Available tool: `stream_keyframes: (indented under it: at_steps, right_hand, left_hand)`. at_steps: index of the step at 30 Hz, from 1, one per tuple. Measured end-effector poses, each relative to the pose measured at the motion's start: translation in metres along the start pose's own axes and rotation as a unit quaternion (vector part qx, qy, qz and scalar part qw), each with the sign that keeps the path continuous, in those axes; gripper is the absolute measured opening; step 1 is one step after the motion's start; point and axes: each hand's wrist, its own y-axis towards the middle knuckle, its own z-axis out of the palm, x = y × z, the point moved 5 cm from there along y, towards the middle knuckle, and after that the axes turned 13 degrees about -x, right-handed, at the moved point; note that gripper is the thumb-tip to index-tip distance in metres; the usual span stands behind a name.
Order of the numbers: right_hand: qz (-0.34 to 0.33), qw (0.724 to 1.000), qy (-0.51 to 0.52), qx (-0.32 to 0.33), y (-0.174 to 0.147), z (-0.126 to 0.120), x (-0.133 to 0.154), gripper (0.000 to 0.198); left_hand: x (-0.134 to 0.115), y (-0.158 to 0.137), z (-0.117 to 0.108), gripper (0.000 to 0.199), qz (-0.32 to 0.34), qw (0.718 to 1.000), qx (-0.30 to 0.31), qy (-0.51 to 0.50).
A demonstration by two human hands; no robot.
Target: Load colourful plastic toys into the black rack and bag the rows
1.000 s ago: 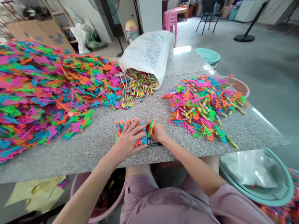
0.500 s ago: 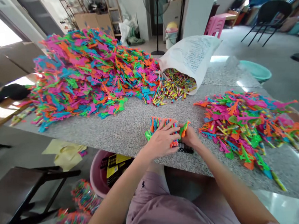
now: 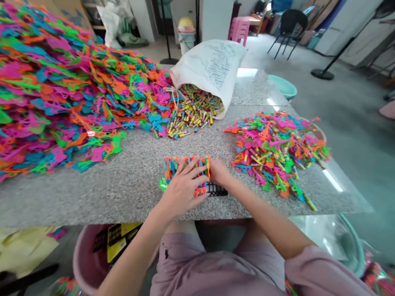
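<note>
A black grid tray (image 3: 217, 189) lies near the front edge of the granite table, with a tight row of bright plastic pieces (image 3: 172, 167) standing in it. My left hand (image 3: 186, 185) rests across the top of this row, its fingers stretched out and apart. At the row's right end, my right hand (image 3: 219, 171) pinches an orange-and-green plastic piece (image 3: 208, 166) against the others; its fingertips are partly hidden. A green piece (image 3: 162, 184) sticks out at the row's left end. The tray's right part shows bare grid.
A big heap of coloured plastic pieces (image 3: 62, 99) covers the table's left. Behind the tray, a white sack (image 3: 212, 68) spills small printed tubes (image 3: 195, 110). Pieces with tubes attached (image 3: 275, 147) are piled at right. Below the table stands a pink tub (image 3: 81, 260) holding trays.
My right hand has brought the green and orange plastic from beside the row up against its right end. My left hand stays on the row. The view has turned to the right.
</note>
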Motion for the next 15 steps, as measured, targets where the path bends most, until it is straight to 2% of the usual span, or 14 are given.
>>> stream_keyframes:
  at_steps: [2, 6, 9, 11, 13, 14, 15]
  right_hand:
    - [0.008, 1.0, -0.024, 0.018, -0.002, -0.002, 0.004, 0.03]
    - [0.048, 0.998, -0.029, -0.001, -0.003, -0.012, 0.008, 0.031]
    - [0.021, 1.0, -0.004, -0.012, 0.0, -0.013, 0.011, 0.027]
    - [0.004, 1.0, 0.015, -0.02, -0.001, -0.009, 0.012, 0.025]
    - [0.01, 0.998, 0.05, -0.044, -0.006, 0.0, 0.01, 0.026]
    - [0.015, 0.995, 0.079, -0.066, -0.011, 0.005, 0.008, 0.029]
    - [0.019, 0.989, 0.113, -0.091, -0.016, 0.01, 0.006, 0.031]
  left_hand:
    - [0.0, 0.0, 0.0, 0.026, 0.003, 1.0, -0.018, 0.008]
    - [-0.002, 0.003, 0.001, 0.023, 0.001, 0.999, -0.026, 0.022]
    - [-0.004, 0.008, -0.001, 0.027, -0.011, 0.999, -0.043, 0.023]
    - [-0.006, 0.008, -0.006, 0.043, -0.016, 0.998, -0.062, 0.004]
    - [-0.005, 0.003, -0.013, 0.063, -0.027, 0.994, -0.101, -0.034]
    - [-0.001, -0.002, -0.018, 0.07, -0.049, 0.987, -0.142, -0.057]
    - [0.006, -0.01, -0.025, 0.072, -0.091, 0.97, -0.209, -0.086]
